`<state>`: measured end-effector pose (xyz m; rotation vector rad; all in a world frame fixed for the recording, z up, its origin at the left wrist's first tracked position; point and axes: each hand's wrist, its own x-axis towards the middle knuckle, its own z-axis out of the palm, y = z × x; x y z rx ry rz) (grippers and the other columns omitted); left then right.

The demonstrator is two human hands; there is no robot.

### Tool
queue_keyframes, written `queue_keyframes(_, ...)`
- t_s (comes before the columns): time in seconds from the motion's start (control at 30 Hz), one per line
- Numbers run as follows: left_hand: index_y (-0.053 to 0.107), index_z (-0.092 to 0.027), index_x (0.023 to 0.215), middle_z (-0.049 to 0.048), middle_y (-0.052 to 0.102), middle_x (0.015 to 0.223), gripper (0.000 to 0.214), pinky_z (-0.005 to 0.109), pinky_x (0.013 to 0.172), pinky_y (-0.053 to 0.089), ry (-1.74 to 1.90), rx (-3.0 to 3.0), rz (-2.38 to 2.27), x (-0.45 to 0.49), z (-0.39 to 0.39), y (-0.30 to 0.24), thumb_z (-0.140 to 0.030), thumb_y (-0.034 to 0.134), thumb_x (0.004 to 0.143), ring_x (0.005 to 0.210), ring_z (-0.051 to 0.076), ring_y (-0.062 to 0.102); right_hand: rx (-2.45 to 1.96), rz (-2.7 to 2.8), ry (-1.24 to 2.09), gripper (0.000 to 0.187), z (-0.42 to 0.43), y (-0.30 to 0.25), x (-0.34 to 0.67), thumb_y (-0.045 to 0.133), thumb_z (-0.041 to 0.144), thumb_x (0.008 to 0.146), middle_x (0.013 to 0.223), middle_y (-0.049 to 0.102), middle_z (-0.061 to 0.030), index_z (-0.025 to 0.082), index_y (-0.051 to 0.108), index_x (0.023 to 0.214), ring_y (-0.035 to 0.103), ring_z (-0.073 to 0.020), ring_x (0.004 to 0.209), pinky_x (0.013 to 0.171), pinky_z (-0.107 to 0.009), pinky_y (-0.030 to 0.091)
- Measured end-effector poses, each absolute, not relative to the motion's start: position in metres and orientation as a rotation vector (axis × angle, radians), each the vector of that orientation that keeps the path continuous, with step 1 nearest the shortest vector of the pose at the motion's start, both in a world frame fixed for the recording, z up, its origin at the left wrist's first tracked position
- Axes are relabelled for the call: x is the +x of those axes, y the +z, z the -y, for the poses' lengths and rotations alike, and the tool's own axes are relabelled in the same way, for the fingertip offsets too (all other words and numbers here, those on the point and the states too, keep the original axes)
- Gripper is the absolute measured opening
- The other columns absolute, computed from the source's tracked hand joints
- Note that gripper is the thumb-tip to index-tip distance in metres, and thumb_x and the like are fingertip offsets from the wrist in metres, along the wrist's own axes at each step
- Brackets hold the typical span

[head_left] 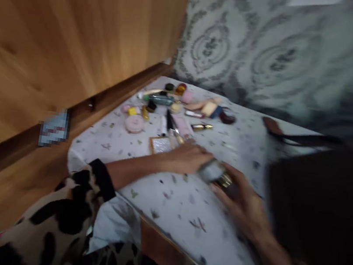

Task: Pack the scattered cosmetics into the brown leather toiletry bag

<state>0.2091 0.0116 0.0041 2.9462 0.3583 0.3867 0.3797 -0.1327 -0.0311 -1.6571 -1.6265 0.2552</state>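
My right hand [240, 195] is closed around a small glass bottle [212, 171] with a gold collar [225, 180], held tilted above the table's front half. The bottle's dark end is mostly covered by my fingers. My left hand [189, 157] is just left of the bottle, palm down, over the near edge of a cluster of cosmetics. Its fingers are blurred and partly hidden, so I cannot tell whether they grip anything. Beside it lie clear slim tubes [175, 138], a square wood-framed piece [160, 144] and a pink tube [182, 126].
Farther back are a round pink compact [134, 123], a green-tinted bottle [161, 99], a gold-and-black tube [202, 127] and a dark red round item [227, 115]. A wooden cabinet [79, 25] borders the left, a patterned wall [230, 38] the back. A large dark bag-like shape [321, 207] fills the right.
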Motion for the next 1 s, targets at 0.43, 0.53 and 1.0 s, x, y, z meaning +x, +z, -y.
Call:
queue_keyframes(0.43,0.064,-0.019,0.101,0.0048,0.07,0.086,0.049,0.035,0.081,0.048,0.39,2.559,-0.426,0.207,-0.007,0.023,-0.052,0.026,0.103,0.084,0.023,0.065,-1.335,1.673,0.626,0.083,0.134,-0.021,0.385,0.081,0.033,0.073,0.147,0.052,-0.0102,0.025,0.045,0.147,0.05,-0.0274,0.135,0.118,-0.046,0.036)
queue_keyframes(0.53,0.065,-0.019,0.103,0.0035,0.071,0.089,0.049,0.033,0.081,0.047,0.284,2.545,-0.389,0.208,-0.002,0.033,-0.054,0.03,0.101,0.085,0.022,0.064,-1.318,1.67,0.675,0.086,0.134,-0.02,0.388,0.084,0.038,0.071,0.146,0.052,-0.0122,0.021,0.046,0.146,0.05,-0.0288,0.135,0.118,-0.046,0.036)
queue_keyframes(1.0,0.059,-0.022,0.123,0.0068,0.068,0.119,0.049,0.036,0.089,0.05,0.051,2.602,-0.349,0.191,0.021,0.048,-0.059,0.051,0.091,0.105,0.028,0.064,-1.291,1.695,0.828,0.101,0.142,-0.014,0.387,0.088,0.046,0.068,0.138,0.056,-0.013,0.023,0.037,0.153,0.054,-0.0292,0.127,0.108,-0.045,0.046)
